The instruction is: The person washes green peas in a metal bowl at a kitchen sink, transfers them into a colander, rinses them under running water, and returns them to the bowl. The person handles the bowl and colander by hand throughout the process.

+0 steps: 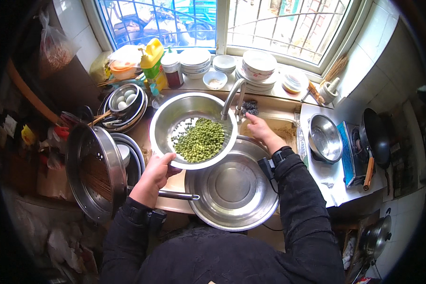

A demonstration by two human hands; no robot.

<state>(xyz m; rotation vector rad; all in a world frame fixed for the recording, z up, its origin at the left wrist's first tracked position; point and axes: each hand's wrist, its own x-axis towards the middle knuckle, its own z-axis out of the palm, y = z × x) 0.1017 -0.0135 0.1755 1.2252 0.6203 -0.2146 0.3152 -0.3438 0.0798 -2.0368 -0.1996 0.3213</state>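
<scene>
With fingers beneath and thumb on the rim, my left hand (pixel 156 174) grips a stainless steel bowl (pixel 163 117) at its lower left. Green peas (pixel 200 140) lie in the bowl, which sits under the spout of a metal faucet (pixel 231 99). My right hand (pixel 261 128) is just right of the faucet, a finger extended at its base; whether it touches the faucet I cannot tell. Below the bowl, a large steel basin (pixel 234 184) rests over the sink, with no peas visible in it.
On the left stand a large steamer pan (pixel 120 170), stacked basins and a bowl of eggs (pixel 126 99). Stacked dishes (pixel 259 65) and a yellow jug (pixel 152 55) line the windowsill. A steel bowl (pixel 325 138) and a wok (pixel 372 135) on a gas stove are at the right.
</scene>
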